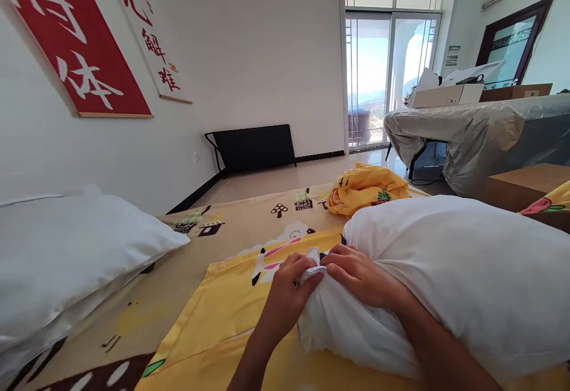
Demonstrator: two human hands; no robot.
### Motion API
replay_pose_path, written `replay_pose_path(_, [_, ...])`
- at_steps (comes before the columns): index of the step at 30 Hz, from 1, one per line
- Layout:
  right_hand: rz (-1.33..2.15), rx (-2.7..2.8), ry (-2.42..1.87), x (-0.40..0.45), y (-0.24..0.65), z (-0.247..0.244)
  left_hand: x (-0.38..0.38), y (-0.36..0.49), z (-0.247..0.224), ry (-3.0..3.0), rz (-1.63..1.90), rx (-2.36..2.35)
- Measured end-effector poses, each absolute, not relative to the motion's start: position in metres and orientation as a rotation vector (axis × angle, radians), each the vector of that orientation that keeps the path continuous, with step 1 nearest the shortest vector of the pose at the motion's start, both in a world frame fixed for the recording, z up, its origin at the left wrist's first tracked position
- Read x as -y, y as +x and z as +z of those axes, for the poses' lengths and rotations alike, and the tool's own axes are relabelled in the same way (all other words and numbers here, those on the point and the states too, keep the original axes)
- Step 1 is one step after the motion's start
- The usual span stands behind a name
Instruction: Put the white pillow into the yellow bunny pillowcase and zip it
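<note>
A plump white pillow (472,272) lies on the right, partly on a flat yellow pillowcase (231,308) with a printed cartoon rabbit. At the pillow's near left end, my left hand (289,287) pinches a fold of its white cloth between thumb and fingers. My right hand (360,275) is closed on the same bunched cloth, just to the right of the left hand. Part of the white edge sticks up between the two hands. The fingertips of the right hand are partly hidden by the cloth.
The bed sheet (249,218) is beige with cartoon prints. Another white pillow (80,254) lies at left, and a crumpled yellow cloth (369,189) at the far edge. Beyond stand a black folded frame (253,147), a plastic-covered table (472,123) and a cardboard box (529,180).
</note>
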State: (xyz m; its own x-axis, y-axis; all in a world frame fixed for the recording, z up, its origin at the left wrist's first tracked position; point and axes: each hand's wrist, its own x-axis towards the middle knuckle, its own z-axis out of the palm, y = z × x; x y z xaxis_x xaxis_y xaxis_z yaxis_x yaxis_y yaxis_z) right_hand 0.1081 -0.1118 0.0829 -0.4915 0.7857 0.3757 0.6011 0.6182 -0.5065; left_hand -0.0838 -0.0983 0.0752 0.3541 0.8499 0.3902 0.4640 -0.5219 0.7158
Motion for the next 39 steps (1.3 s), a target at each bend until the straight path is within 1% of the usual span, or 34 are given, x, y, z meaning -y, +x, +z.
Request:
replay_pose_path(3, [0.276,2.229,-1.187,0.125,0.104,0.088,0.096,-0.084,0.072,2.116,1.147,-1.188])
replay_pose_path(6, [0.082,2.151,-1.270,0.150,0.099,0.097,0.088,-0.086,0.066,1.978,1.307,-1.257])
replay_pose_path(9, [-0.044,2.137,-1.150,0.176,0.087,0.095,0.077,-0.087,0.058,1.723,1.422,-1.246])
replay_pose_path(13, [-0.240,2.140,-0.939,0.193,0.047,0.059,0.063,-0.088,0.046,1.374,1.547,-1.155])
replay_pose_path(17, [-0.363,1.919,-0.945,0.181,0.013,0.024,0.056,-0.089,0.038,1.259,1.619,-1.149])
replay_pose_path(22, [-0.364,1.858,-1.011,0.126,0.044,0.033,0.064,-0.084,0.042,1.187,1.682,-1.103])
replay_pose_path(25, [-0.250,1.827,-1.092,0.102,0.069,0.042,0.079,-0.076,0.049,1.258,1.723,-1.085])
replay_pose_path(30, [-0.024,2.043,-1.053,0.107,0.079,0.050,0.108,-0.063,0.061,1.639,1.753,-1.169])
replay_pose_path(34, [0.065,2.082,-1.024,0.113,0.079,0.055,0.124,-0.061,0.067,1.862,1.719,-1.188])
replay_pose_path(36, [0.060,1.998,-1.051,0.110,0.082,0.056,0.129,-0.065,0.072,1.953,1.679,-1.166])
replay_pose_path(39, [0.071,1.685,-1.150,0.103,0.093,0.058,0.135,-0.074,0.082,2.127,1.712,-1.165])
